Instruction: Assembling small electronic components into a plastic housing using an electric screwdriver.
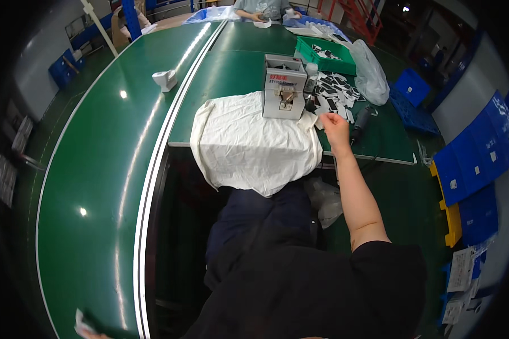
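My right hand is closed in a pinch at the right edge of the white cloth. Something small and pale shows at its fingertips, too small to name. A boxy grey machine with a metal fitting on its front stands on the cloth, just left of that hand. At the bottom left, only a blurred bit of my left hand enters the picture, next to a smeared white object over the green belt. Whether its fingers grip that object is unclear.
A white plastic part stands on the green belt. Black and white flat pieces lie heaped right of the machine, near a dark cylindrical tool, green crate and clear plastic bag. Another person works at the far end.
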`<state>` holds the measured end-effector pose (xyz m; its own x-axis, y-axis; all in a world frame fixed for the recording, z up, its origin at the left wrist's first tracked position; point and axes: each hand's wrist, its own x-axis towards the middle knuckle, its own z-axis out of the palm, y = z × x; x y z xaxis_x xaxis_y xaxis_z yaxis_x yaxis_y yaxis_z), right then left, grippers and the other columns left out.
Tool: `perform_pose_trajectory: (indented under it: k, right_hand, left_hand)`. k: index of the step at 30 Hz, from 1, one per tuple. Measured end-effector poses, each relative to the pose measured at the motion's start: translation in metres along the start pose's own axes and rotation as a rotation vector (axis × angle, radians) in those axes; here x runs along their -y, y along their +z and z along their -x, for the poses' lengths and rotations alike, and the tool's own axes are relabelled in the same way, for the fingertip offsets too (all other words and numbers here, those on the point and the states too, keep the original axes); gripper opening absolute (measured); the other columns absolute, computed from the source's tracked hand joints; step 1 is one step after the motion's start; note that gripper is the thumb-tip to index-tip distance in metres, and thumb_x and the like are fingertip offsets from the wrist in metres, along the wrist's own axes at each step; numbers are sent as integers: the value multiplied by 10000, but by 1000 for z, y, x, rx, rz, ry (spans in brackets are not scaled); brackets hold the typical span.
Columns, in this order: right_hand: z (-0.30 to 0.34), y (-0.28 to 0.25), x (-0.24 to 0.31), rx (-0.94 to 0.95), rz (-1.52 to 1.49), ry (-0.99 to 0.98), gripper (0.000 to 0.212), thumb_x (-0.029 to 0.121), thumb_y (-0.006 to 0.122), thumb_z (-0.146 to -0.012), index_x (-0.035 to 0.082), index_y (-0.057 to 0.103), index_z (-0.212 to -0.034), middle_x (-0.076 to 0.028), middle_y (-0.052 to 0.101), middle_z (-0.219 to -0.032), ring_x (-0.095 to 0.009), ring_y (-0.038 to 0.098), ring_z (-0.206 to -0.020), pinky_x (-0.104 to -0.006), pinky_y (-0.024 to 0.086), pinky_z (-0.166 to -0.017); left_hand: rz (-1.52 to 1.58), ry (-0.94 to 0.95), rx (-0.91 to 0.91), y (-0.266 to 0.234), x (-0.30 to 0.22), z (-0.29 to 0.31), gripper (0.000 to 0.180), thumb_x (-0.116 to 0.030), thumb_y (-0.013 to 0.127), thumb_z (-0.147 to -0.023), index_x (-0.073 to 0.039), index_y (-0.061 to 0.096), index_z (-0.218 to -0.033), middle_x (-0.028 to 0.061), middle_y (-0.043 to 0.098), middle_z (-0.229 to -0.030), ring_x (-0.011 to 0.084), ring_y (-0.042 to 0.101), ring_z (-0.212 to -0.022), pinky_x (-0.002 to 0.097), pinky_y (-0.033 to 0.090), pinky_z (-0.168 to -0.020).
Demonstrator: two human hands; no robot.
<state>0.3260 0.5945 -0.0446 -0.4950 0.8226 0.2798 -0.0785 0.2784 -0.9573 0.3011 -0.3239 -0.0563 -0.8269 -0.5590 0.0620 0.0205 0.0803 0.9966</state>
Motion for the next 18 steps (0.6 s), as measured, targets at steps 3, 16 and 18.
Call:
perform_pose_trajectory:
  k: [3, 16, 18]
  right_hand:
    - [-46, -17, -22, -126, 237, -67, 206, 185, 711, -887, 4, 710, -984, -31, 712, -868, -125, 648, -766, -265, 500, -696]
    - [-117, -23, -75, -193, 1226, -66, 234, 177, 659, -776, 137, 715, -999, -144, 698, -987, -361, 613, -1030, -503, 462, -889]
    - [-108, -14, -64, -178, 1228, -127, 241, 169, 655, -767, 109, 692, -998, -139, 691, -951, -354, 601, -992, -481, 450, -902]
  left_hand:
    - [98, 70, 5, 78, -26, -35, 520, -316, 651, -931, 91, 599, -1252, 153, 670, -1139, 240, 650, -1018, 354, 515, -958]
    - [326, 132, 1353, 592, -93, 217, 838, 26, 826, -674, -10, 424, -1409, 77, 579, -1209, 182, 592, -1091, 312, 492, -957]
    - [353, 9, 1472, 606, -88, 246, 891, 30, 840, -665, -25, 388, -1431, 85, 583, -1196, 190, 601, -1090, 322, 498, -961]
